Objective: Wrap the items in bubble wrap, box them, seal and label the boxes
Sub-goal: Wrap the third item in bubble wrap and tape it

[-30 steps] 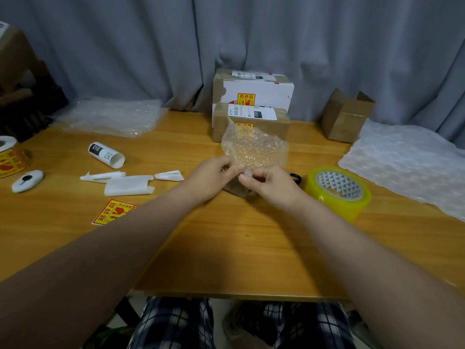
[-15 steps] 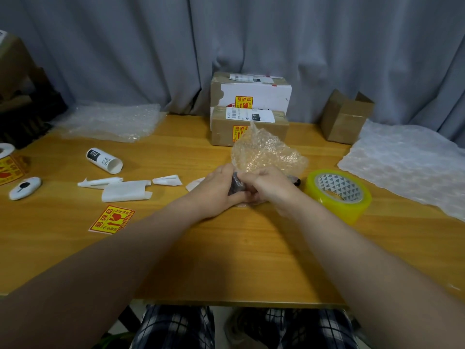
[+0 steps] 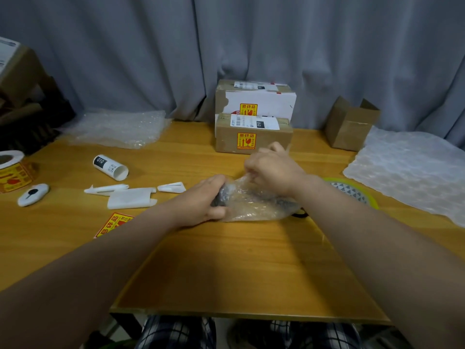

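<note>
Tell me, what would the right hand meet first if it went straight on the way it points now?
Probably the lower brown box, just beyond the right hand; depth between them is unclear.

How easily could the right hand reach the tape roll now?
Probably yes: the right hand pinches the bubble wrap and must release first, but the tape roll lies close to its right, nothing between.

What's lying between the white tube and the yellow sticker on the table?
Some white paper scraps lie there, as the head view shows.
</note>
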### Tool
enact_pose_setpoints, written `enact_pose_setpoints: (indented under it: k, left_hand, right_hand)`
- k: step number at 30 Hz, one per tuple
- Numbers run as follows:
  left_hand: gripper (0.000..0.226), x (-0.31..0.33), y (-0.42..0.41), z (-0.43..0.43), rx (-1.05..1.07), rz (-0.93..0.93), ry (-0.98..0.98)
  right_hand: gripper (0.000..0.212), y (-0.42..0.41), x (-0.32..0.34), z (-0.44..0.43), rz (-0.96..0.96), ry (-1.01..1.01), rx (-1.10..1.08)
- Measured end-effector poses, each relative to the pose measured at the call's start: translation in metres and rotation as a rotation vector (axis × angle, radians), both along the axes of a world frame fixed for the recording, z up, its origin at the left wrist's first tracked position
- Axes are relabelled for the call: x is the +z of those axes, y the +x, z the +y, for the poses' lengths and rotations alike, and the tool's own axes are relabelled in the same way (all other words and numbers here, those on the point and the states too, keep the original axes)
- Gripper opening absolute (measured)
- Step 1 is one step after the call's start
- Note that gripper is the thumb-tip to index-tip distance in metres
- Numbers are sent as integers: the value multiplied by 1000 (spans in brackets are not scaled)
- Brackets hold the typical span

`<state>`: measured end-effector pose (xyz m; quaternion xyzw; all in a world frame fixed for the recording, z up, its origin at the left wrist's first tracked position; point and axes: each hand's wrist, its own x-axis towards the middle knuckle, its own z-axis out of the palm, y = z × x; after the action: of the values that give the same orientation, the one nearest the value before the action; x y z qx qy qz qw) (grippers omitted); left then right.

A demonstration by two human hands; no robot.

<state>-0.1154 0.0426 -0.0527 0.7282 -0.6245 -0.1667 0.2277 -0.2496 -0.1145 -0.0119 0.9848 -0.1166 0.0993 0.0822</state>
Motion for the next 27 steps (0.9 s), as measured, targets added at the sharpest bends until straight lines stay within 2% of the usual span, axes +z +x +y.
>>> enact_pose_setpoints:
  k: [5,7,10,13,14,16,18,21,23,27]
  left_hand:
    - [33,-5,7,0,55,14,-62]
    - [36,-5,7,-5,57,-34,-60]
    - [33,-3,3,-7,89,-75,-32]
    - [32,-3,1,-7,92,-81,-57]
    - [33,-5,1,-7,94,-76,-72]
    - [34,-7,1,-7,100,-48,-108]
    - [34,-8,1,-6,104,-13,-133]
    - [33,-7,2,-4,105,3,-127]
    - [33,-6,4,-1,93,32,-110]
    - [32,-3,5,3,54,68,-54]
  right_hand:
    - [14,-28,-5,-10,158,87,-49]
    - [19,-33,-5,-12,226,228,-94]
    - [12,-34,1,-5,258,418,-189]
    - [61,-35,7,13,195,289,-156]
    - [67,-35,6,22,173,309,-77]
    - [58,-34,0,39,203,433,51]
    - [45,-30,-11,42,249,409,80]
    - [21,-30,-19,36,121,415,61]
    - [19,-33,-19,32,61,532,-18]
    - [22,-30,-15,26,63,696,-133]
